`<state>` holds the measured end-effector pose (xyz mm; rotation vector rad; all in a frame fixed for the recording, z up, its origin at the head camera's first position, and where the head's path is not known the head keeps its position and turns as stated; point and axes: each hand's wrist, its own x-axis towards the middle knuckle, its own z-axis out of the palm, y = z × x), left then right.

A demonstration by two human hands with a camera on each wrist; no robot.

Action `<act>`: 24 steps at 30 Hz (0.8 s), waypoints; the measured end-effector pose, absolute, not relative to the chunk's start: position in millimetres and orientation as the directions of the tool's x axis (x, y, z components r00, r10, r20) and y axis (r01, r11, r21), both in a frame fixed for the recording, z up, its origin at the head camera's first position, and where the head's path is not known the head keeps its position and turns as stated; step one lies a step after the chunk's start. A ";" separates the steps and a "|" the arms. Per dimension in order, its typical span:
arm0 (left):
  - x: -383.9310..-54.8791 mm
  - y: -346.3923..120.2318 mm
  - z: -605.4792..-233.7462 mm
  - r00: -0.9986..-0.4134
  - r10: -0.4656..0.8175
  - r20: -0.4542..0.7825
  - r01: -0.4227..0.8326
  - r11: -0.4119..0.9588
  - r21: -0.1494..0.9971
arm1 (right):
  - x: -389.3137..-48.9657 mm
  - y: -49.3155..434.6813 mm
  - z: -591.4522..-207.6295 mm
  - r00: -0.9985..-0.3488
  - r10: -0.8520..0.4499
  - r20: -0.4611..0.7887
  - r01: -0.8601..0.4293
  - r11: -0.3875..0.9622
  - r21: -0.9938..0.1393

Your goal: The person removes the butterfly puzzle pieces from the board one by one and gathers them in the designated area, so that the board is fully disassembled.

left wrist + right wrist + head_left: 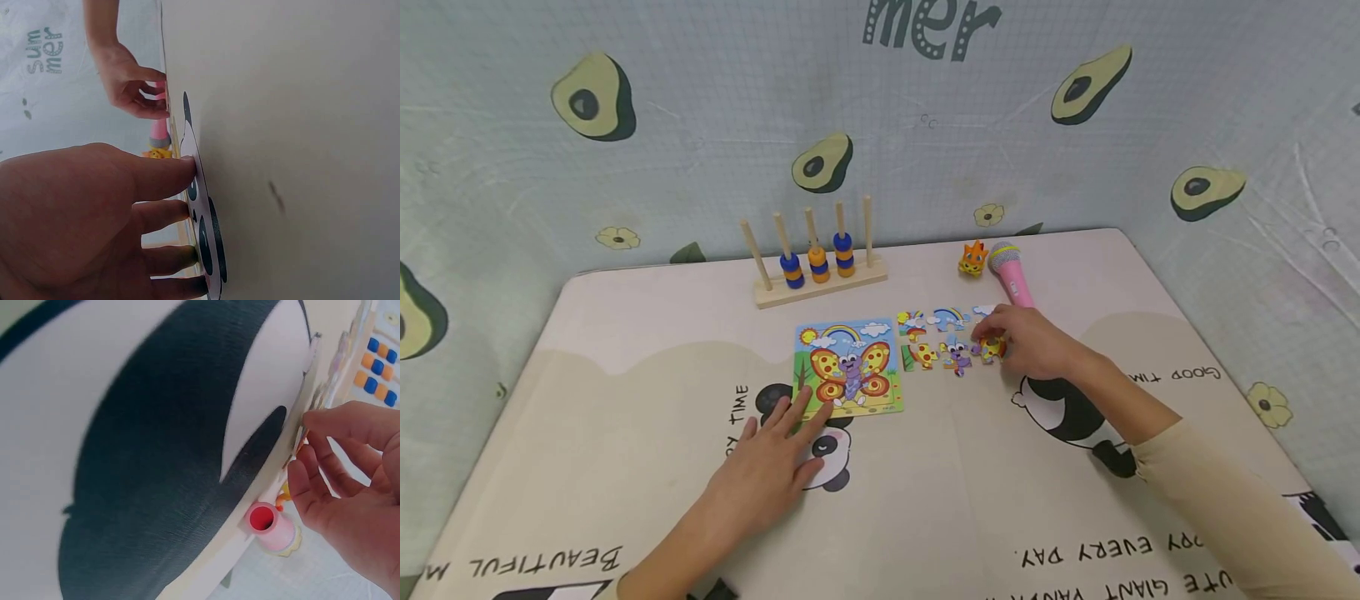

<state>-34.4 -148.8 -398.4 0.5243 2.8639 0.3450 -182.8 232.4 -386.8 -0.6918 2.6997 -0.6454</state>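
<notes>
A square butterfly puzzle board lies flat on the table. My left hand rests at its near left corner with fingers spread and fairly straight, the fingertips on its edge. To the board's right, loose jigsaw pieces lie in two rows, among them a rainbow piece, a butterfly-face piece and a yellow wing piece. My right hand grips the near-row right-end puzzle piece between thumb and bent fingers. In the right wrist view, thumb and fingertips stand at either side of that piece, seen edge-on.
Behind the board stands a wooden peg abacus with blue and orange rings. An orange toy figure and a pink microphone lie beyond the pieces. A panda-print cover lies over the table, and an avocado-print curtain hangs around it.
</notes>
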 end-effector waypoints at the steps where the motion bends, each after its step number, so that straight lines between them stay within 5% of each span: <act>1: -34.2 -148.8 -398.3 -0.914 0.370 -0.164 0.321 0.910 0.264 | -182.6 232.2 -386.9 -0.845 -0.511 -0.156 -0.385 0.786 -0.483; 24: -34.3 -149.9 -397.7 -0.914 0.365 -0.175 0.311 0.910 0.274 | -180.3 231.9 -388.0 -0.841 -0.530 -0.112 -0.427 0.776 -0.465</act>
